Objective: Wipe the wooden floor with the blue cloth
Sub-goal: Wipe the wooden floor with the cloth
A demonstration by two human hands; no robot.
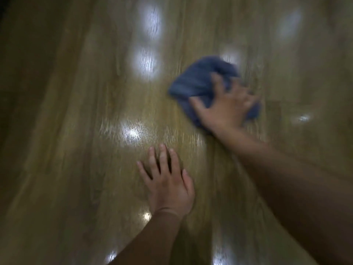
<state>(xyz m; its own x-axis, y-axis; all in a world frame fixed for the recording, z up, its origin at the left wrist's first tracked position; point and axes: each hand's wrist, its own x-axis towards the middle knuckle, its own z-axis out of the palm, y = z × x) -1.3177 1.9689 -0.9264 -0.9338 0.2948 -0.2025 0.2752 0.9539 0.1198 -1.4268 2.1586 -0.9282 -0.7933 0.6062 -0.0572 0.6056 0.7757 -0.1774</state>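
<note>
The right hand (227, 109) lies palm-down on the blue cloth (198, 81), fingers spread wide and pressed into the fabric. It does not pinch or lift the cloth; the open hand pins it flat against the wooden floor (76, 131). The cloth is bunched and rumpled. Most of it shows beyond and to the left of the hand, and a smaller part shows past the fingertips on the right. The portion beneath the palm is hidden.

The left hand (168, 180) rests flat on the floor nearer the camera, fingers extended and slightly apart, holding nothing. It sits well apart from the cloth, with bare boards between the two.

Both forearms enter from the bottom and lower right edges and are cut off there. The right forearm covers a large area of floor in the lower right corner.

The floor fills the rest of the view. Its grain runs away from the camera. Several bright light reflections (131, 133) lie on the glossy boards: two above the left of the cloth, one at the cloth's far edge, one between the hands, and others near the lower edge.

The frame is blurred, most strongly around the right hand and cloth, so finger outlines and fabric texture are hard to make out. The left and upper left margins fall into shadow.
</note>
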